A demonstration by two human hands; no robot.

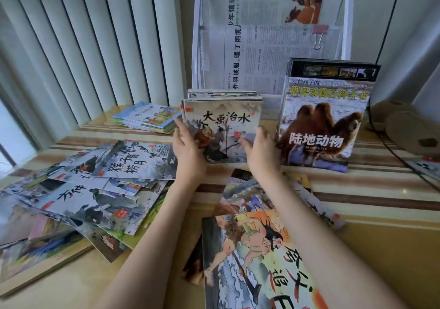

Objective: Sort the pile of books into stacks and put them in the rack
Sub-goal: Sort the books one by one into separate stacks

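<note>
Both hands are on an upright stack of thin picture books [222, 127] at the back of the desk [371, 204]. Left hand [188, 146] fingers [179, 127] curl round its left edge, right hand [258, 149] fingers [260, 132] round the right. White rack [271, 34] stands right behind the fingers, camel book [321, 118] just right of them, loose pile [95, 189] left.

We saw a tan tabletop [371, 204] with brown stripes, a white rack [346, 23], and a brown camel on the blue-and-black book [321, 118].
</note>
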